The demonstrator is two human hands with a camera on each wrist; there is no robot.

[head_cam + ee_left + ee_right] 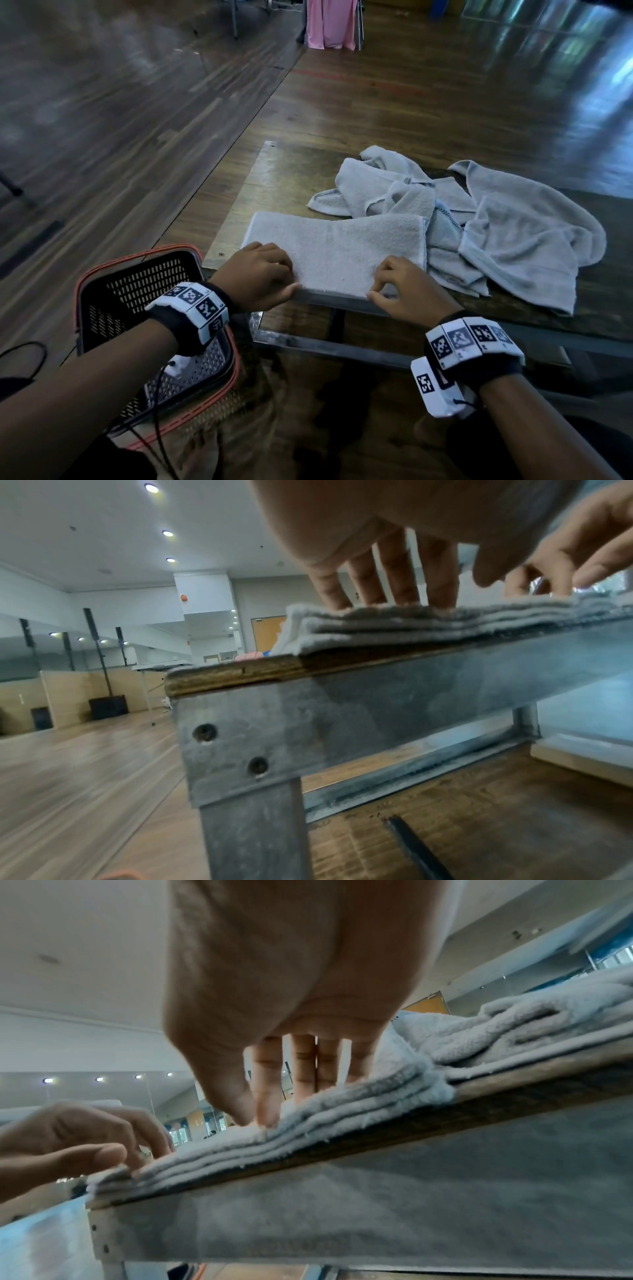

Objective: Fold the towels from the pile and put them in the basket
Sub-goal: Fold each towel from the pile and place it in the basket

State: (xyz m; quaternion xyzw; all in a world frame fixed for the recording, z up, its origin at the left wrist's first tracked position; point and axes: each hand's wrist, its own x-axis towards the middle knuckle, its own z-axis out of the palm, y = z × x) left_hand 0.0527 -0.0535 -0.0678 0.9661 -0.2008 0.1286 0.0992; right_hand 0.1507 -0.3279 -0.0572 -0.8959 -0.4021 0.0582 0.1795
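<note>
A grey towel (335, 246) (394, 626) (342, 1110), folded into a flat stack of several layers, lies along the near edge of the wooden table (274, 178). My left hand (263, 270) (411, 593) presses its left end with straight fingers, thumb hanging by the edge. Near the right end, my right hand (400, 287) (274, 1069) rests its fingertips and thumb on the top layer. The pile of loose grey towels (496, 226) (531, 1026) lies crumpled behind and to the right. A black mesh basket (85, 284) with a red rim sits on the floor at the lower left.
The table has a metal frame and leg (342, 710) under its wooden top. Wooden floor stretches to the left and beyond. A pink cloth (330, 24) hangs from a stand far behind the table. Cables run from my wrist bands over the basket.
</note>
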